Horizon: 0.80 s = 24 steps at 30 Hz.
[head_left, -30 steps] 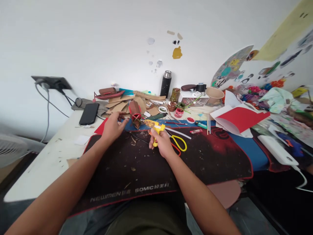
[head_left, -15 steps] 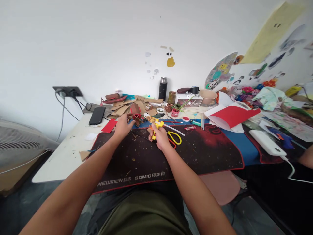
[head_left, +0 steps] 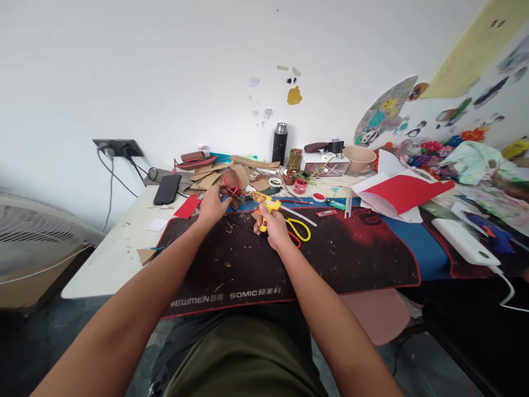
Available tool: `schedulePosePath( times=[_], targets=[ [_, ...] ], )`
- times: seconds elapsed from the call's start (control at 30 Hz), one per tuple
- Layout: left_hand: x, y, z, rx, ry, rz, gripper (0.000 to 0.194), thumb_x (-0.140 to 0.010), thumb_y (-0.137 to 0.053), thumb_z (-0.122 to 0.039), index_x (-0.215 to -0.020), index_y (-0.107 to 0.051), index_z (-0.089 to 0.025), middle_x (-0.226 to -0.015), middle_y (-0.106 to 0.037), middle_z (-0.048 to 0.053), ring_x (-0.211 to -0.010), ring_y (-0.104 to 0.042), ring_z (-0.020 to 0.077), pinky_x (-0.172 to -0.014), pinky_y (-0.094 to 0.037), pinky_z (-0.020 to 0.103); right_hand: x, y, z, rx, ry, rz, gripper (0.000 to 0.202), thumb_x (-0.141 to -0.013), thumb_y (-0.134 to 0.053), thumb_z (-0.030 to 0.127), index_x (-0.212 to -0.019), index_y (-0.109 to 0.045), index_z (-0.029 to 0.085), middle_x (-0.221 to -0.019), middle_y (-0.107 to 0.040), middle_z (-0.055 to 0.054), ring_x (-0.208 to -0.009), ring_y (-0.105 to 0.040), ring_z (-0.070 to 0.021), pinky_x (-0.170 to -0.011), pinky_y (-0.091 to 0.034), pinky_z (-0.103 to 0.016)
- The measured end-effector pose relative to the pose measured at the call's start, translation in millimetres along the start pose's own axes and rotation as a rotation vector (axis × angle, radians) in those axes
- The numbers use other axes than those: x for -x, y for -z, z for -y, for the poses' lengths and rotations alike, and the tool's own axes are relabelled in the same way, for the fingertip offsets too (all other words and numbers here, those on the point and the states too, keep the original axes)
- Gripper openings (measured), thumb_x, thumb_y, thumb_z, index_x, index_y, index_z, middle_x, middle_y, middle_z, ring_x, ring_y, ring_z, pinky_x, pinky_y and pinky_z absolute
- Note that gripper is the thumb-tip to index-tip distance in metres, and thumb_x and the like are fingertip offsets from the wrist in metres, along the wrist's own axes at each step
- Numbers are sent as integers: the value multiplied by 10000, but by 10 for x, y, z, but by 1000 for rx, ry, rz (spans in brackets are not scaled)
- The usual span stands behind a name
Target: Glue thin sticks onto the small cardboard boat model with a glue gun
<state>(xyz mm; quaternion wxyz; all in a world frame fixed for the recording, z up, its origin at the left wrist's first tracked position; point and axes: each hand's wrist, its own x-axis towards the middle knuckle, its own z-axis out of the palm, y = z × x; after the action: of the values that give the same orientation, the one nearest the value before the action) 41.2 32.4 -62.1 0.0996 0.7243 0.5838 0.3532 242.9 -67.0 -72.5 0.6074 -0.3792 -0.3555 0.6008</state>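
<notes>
Hot-glue gun (head_left: 271, 204) is gripped by the right hand (head_left: 274, 229); whether the red-brown model (head_left: 230, 178), left of it, is pinched by the left hand (head_left: 212, 207) cannot be told. Burns could be caused by a slip.

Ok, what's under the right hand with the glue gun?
Scissors stick out past the right hand: a yellow handle loop and part of a red one, on the dark desk mat. The hand covers their middle; blades can't be made out.
</notes>
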Motion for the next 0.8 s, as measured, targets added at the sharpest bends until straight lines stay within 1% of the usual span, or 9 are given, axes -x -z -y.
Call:
schedulePosePath(
  times=[0.3, 0.53, 0.8],
  targets=[
    [18, -67, 14, 11, -9, 12, 419, -833, -675, -282, -1234, -618, -172, -1092, -710, 107, -1026, -646, 297, -932, -507, 408, 4, 16, -7, 29, 3, 12, 540, -817, -774, 702, -728, -575, 208, -484, -539, 34, -405, -539, -127, -404, -397, -238],
    [-2, -111, 24, 15, -8, 5, 422, -855, -664, -312, -1246, -619, -161, -1096, -707, 111, -994, -643, 284, -912, -509, 396, 4, 14, -7, 44, -4, 9, 568, -810, -761, 738, -714, -565, 213, -485, -545, 31, -401, -540, -124, -407, -411, -235],
    [-5, -131, 51, 21, 3, -8, 388, -869, -667, -343, -1215, -624, -174, -1081, -716, 109, -967, -642, 281, -886, -516, 400, 4, 12, -6, 33, 2, 9, 574, -806, -772, 732, -701, -551, 213, -476, -534, 38, -405, -545, -121, -398, -411, -222]
  ],
)
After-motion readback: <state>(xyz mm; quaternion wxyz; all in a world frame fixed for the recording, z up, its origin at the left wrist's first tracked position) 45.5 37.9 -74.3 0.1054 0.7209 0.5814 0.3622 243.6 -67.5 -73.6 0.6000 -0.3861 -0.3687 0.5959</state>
